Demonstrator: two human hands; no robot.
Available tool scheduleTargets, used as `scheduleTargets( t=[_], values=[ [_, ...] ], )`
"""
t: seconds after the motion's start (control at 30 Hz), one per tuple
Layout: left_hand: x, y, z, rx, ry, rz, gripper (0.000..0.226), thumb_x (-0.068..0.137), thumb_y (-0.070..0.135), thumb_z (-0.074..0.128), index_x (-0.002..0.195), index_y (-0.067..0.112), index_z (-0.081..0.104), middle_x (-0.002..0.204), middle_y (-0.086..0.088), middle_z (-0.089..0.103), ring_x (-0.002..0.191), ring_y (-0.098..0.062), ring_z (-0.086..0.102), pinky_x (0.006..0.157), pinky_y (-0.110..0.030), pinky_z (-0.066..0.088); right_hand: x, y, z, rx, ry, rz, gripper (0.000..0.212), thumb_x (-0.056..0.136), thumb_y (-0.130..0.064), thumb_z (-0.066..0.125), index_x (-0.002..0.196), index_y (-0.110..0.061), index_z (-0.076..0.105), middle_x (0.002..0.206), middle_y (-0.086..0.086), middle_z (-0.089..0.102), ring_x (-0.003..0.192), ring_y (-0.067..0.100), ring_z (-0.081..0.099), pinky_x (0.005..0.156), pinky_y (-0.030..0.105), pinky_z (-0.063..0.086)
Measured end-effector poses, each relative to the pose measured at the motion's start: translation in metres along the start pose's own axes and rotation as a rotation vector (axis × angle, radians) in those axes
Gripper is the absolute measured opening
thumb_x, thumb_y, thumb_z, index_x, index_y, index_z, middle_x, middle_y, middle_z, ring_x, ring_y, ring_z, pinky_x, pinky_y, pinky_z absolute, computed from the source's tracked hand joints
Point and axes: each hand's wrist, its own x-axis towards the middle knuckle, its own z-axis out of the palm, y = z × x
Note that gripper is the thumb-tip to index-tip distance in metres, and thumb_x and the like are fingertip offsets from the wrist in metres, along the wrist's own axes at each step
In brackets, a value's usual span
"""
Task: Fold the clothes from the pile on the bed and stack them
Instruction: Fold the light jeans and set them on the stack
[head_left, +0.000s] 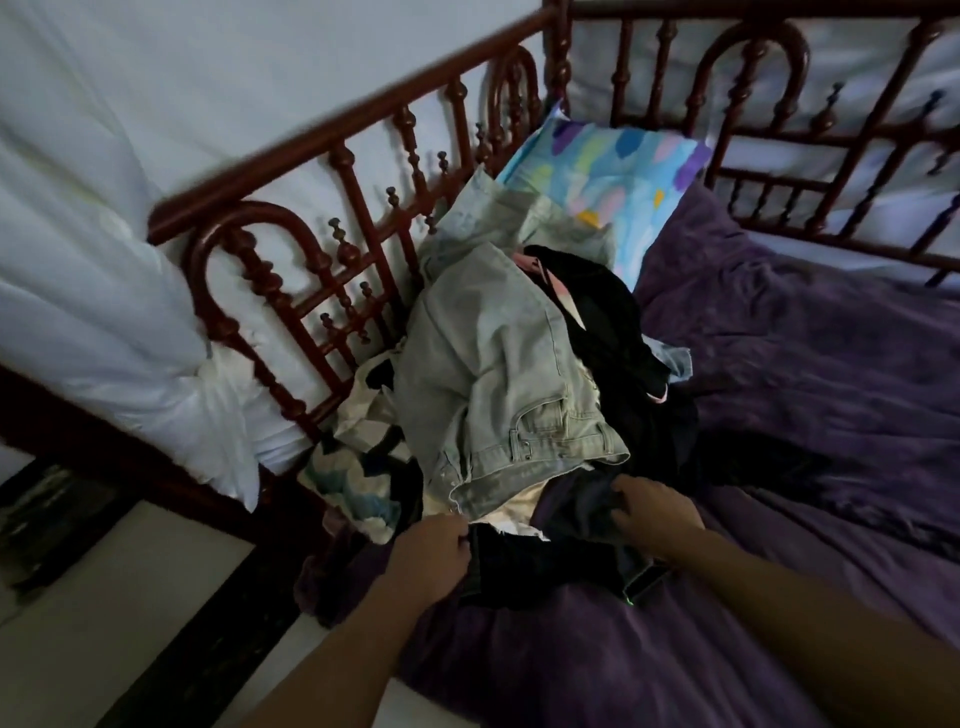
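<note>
I see my left hand (431, 558) and right hand (657, 512) both grasping a dark garment (540, 569) at the near edge of the pile (613, 322) on the bed (805, 389). The garment's long axis runs left to right. Pale jeans (498, 374) lie on top, waistband toward me.

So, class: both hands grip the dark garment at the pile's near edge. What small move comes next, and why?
Probably pull the dark garment toward the body, onto the purple bedcover. The left hand and right hand grip it, but the pale jeans lie over its far edge, so it cannot be spread there.
</note>
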Motion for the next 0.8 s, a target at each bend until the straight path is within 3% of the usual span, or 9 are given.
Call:
scheduleTargets(
  t=[0.17, 0.27, 0.33, 0.4, 0.5, 0.6, 0.73, 0.8],
  values=[
    [0.111, -0.005, -0.014, 0.089, -0.041, 0.255, 0.015, 0.096, 0.024, 0.042, 0.095, 0.017, 0.055, 0.096, -0.002, 0.057, 0.09, -0.022, 0.058, 0.072, -0.031, 0.04, 0.08, -0.005, 0.004, 0.216, 0.102, 0.318, 0.059, 0.088, -0.03, 0.055, 0.142, -0.022, 0.032, 0.131, 0.01, 0.049, 0.115, 0.032, 0.054, 0.085, 0.039, 0.045],
    [0.162, -0.009, -0.021, 0.138, -0.01, 0.386, 0.021, 0.094, 0.025, 0.045, 0.109, 0.019, 0.058, 0.107, -0.002, 0.055, 0.101, -0.021, 0.055, 0.082, -0.036, 0.044, 0.123, -0.009, 0.012, 0.376, 0.124, 0.541, 0.056, 0.093, -0.033, 0.051, 0.144, -0.022, 0.031, 0.134, 0.012, 0.047, 0.119, 0.034, 0.05, 0.089, 0.042, 0.044],
    [0.188, -0.009, -0.023, 0.151, 0.033, 0.491, 0.025, 0.091, 0.023, 0.047, 0.114, 0.018, 0.057, 0.115, -0.001, 0.051, 0.11, -0.021, 0.048, 0.089, -0.036, 0.043, 0.139, -0.014, 0.024, 0.536, 0.131, 0.628, 0.036, 0.092, -0.029, 0.053, 0.126, -0.019, 0.053, 0.118, 0.012, 0.059, 0.109, 0.033, 0.056, 0.081, 0.036, 0.045],
    [0.21, -0.003, -0.026, 0.159, 0.073, 0.591, 0.031, 0.09, 0.021, 0.049, 0.12, 0.018, 0.054, 0.127, -0.003, 0.045, 0.119, -0.023, 0.041, 0.094, -0.038, 0.041, 0.143, -0.02, 0.028, 0.771, 0.217, 0.666, 0.011, 0.087, -0.02, 0.059, 0.094, -0.015, 0.065, 0.088, 0.009, 0.064, 0.09, 0.029, 0.061, 0.069, 0.029, 0.043],
    [0.232, 0.013, -0.035, 0.17, 0.078, 0.672, 0.056, 0.088, 0.028, 0.057, 0.14, 0.024, 0.036, 0.148, -0.004, 0.03, 0.133, -0.026, 0.029, 0.105, -0.042, 0.033, 0.129, -0.026, 0.005, 1.225, 0.387, 0.716, 0.01, 0.084, -0.014, 0.062, 0.077, -0.008, 0.067, 0.07, 0.005, 0.061, 0.071, 0.022, 0.056, 0.067, 0.031, 0.044],
    [0.246, 0.04, -0.052, 0.268, 0.076, 0.729, 0.076, 0.082, 0.045, 0.065, 0.145, 0.032, 0.024, 0.151, -0.001, 0.029, 0.137, -0.025, 0.024, 0.107, -0.045, 0.029, 0.097, -0.03, -0.042, 1.628, 0.377, 0.578, 0.008, 0.083, -0.01, 0.061, 0.079, -0.006, 0.067, 0.071, 0.008, 0.061, 0.068, 0.02, 0.056, 0.063, 0.031, 0.044],
    [0.248, 0.081, -0.095, 0.116, 0.12, 0.845, 0.035, 0.083, 0.032, 0.067, 0.116, 0.024, 0.059, 0.116, 0.002, 0.061, 0.113, -0.023, 0.052, 0.089, -0.037, 0.038, 0.057, -0.04, -0.097, 1.813, 0.345, 0.32, 0.019, 0.09, -0.01, 0.057, 0.102, 0.002, 0.063, 0.089, 0.016, 0.064, 0.08, 0.024, 0.061, 0.068, 0.033, 0.05],
    [0.24, 0.088, -0.126, -0.017, 0.13, 0.905, 0.023, 0.078, 0.022, 0.072, 0.098, 0.017, 0.063, 0.098, -0.003, 0.066, 0.095, -0.027, 0.059, 0.075, -0.034, 0.041, 0.04, -0.048, -0.114, 1.822, 0.389, 0.181, 0.023, 0.087, -0.014, 0.065, 0.107, -0.002, 0.064, 0.095, 0.015, 0.069, 0.085, 0.023, 0.067, 0.071, 0.032, 0.054]
  ],
)
